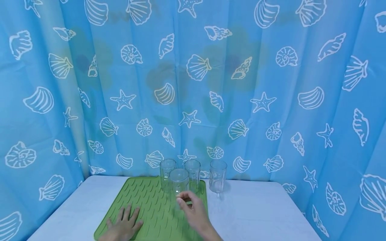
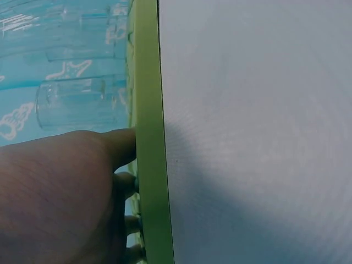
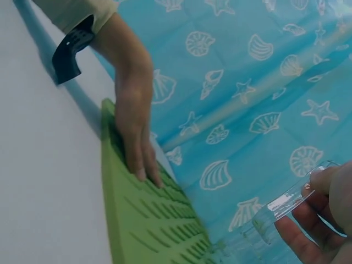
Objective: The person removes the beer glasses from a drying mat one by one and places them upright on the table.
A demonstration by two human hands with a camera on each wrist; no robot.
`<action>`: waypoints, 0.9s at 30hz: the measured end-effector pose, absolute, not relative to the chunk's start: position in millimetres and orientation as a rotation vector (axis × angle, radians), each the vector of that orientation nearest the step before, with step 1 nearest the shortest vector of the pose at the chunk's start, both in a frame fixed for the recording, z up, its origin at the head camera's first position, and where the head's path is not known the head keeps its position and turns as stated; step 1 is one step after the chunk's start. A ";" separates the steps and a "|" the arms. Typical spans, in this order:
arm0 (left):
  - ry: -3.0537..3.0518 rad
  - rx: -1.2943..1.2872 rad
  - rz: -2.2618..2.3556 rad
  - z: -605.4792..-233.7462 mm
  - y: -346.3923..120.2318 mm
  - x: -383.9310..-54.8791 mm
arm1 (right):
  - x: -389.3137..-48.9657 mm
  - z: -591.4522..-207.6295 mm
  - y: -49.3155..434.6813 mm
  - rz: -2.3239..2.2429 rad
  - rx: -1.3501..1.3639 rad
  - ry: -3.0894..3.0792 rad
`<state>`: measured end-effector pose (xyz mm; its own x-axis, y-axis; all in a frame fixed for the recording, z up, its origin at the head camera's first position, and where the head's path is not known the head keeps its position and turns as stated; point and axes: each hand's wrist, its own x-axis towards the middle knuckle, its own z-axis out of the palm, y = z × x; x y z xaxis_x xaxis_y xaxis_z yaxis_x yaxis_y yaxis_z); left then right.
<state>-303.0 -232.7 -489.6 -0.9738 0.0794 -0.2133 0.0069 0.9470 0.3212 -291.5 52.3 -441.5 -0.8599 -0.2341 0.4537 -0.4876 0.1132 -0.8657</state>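
Note:
My left hand [image 1: 123,225] lies spread on the left front part of a green ridged drying mat [image 1: 150,214]. In the right wrist view the fingers of that left hand [image 3: 135,121] press down on the mat. My right hand [image 1: 194,211] pinches the handle of a clear glass mug [image 1: 179,179] over the mat; whether its base touches the mat I cannot tell. In the right wrist view, the thumb and fingers of the right hand [image 3: 330,214] curl around clear glass [image 3: 286,201]. Behind the held mug are a clear glass [image 1: 167,167] and another glass [image 1: 193,167].
A further clear glass mug [image 1: 218,177] stands on the white table [image 1: 247,207], just right of the mat's back corner. A blue curtain [image 1: 193,87] with white shell prints hangs behind and along both sides of the table.

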 end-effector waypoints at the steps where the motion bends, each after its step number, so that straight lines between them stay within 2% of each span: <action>1: 2.876 0.065 0.467 -489.7 -232.5 -303.1 | -290.7 -439.2 53.8 1.835 0.720 -2.183; 9: 2.877 0.079 0.424 -491.8 -230.4 -302.9 | -285.6 -427.1 66.6 1.817 0.696 -2.229; 27: 2.887 0.071 0.472 -487.3 -230.0 -301.7 | -302.4 -417.8 101.7 1.771 0.598 -2.200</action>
